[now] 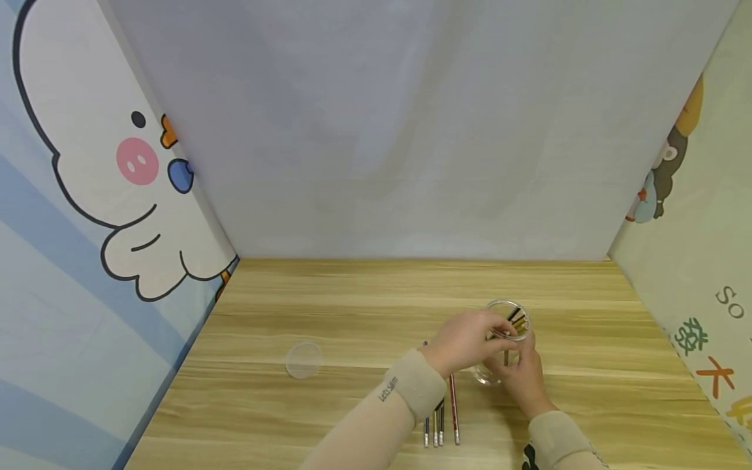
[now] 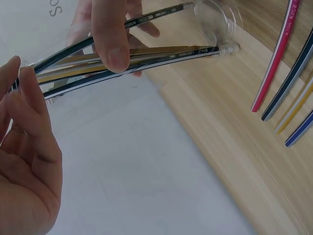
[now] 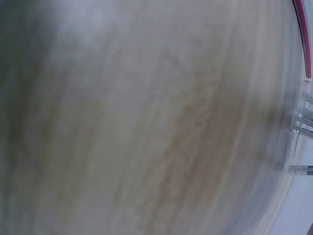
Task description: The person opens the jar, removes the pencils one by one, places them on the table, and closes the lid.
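Note:
A clear plastic jar (image 1: pixel 485 376) is in my right hand (image 1: pixel 525 378), whose thumb (image 2: pixel 113 44) lies along its side in the left wrist view. Several pencils (image 2: pixel 195 50) stand inside the jar, dark and gold ones among them, eraser ends toward its base. My left hand (image 1: pixel 467 336) is at the jar's mouth, its fingertips pinching the upper end of a dark pencil (image 2: pixel 159 16). Beside the jar, partly hidden by the left forearm, a red pencil (image 1: pixel 454 411) and several others lie on the table. Blurred close-up plastic fills most of the right wrist view.
A translucent round lid (image 1: pixel 303 360) lies on the wood-grain table (image 1: pixel 247 405), left of the hands. A pale backdrop (image 1: pixel 376 163) stands along the far edge, with printed panels at both sides. A small black-and-white thing (image 1: pixel 530 457) shows beside the right sleeve.

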{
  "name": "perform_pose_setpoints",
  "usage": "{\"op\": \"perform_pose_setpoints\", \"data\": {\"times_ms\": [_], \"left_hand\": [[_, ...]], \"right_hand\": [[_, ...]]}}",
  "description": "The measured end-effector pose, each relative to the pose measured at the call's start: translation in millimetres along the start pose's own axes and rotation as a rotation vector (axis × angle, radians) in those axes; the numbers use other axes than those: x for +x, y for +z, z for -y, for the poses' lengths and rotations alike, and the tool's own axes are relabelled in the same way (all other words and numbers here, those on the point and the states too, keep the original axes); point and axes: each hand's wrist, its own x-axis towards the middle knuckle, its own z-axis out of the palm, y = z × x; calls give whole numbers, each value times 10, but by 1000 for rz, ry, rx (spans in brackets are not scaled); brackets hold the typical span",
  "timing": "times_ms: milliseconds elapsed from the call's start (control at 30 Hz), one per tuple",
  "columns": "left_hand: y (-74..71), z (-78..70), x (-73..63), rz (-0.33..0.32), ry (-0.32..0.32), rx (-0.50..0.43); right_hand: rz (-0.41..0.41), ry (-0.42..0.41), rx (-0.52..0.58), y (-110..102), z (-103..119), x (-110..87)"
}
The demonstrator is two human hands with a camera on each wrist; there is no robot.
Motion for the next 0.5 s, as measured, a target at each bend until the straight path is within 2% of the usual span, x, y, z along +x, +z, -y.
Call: {"op": "perform_pose_setpoints", "data": {"times_ms": [500], "left_hand": [[-7, 4, -41, -34, -16, -78]], "right_hand": [[30, 49, 2, -15, 15, 0]]}}
